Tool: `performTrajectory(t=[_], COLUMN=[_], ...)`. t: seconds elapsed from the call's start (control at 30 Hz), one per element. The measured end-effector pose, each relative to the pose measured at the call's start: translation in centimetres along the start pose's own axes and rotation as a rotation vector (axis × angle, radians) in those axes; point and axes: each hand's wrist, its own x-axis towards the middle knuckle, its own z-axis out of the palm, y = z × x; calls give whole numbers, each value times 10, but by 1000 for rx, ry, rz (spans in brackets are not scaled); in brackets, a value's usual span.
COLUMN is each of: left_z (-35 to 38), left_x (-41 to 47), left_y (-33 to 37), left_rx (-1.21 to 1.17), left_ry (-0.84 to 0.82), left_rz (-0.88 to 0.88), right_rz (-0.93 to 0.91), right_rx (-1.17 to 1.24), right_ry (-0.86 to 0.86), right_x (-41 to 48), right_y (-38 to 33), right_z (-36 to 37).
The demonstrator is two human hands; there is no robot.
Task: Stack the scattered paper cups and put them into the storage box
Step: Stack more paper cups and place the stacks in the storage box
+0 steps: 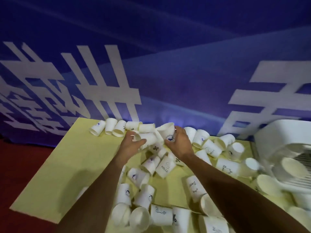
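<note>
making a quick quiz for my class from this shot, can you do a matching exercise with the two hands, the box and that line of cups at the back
Column A
1. left hand
2. right hand
3. storage box
4. row of cups

Column B
a. white, at the right edge of the table
b. along the table's far edge, left of both hands
c. grips the blue-logo cup
d. grips the sideways cup

Pairs: 1-d, 2-c, 3-a, 4-b
</note>
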Motion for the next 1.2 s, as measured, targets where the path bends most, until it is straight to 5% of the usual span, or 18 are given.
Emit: performTrajectory(t=[0.53,0.97,1.2], left_z=[267,335,341], left_x=[-87,-130,-131], left_y=[113,98,99], left_rx=[341,430,405], left_ry=[-470,-490,-452], left_rz=[320,257,214], right_rz=[254,309,335], right_rx=[68,202,128], right_ry=[384,546,469], right_x=[-95,-119,-104], right_y=[182,261,282], right_z=[-257,-291,-292])
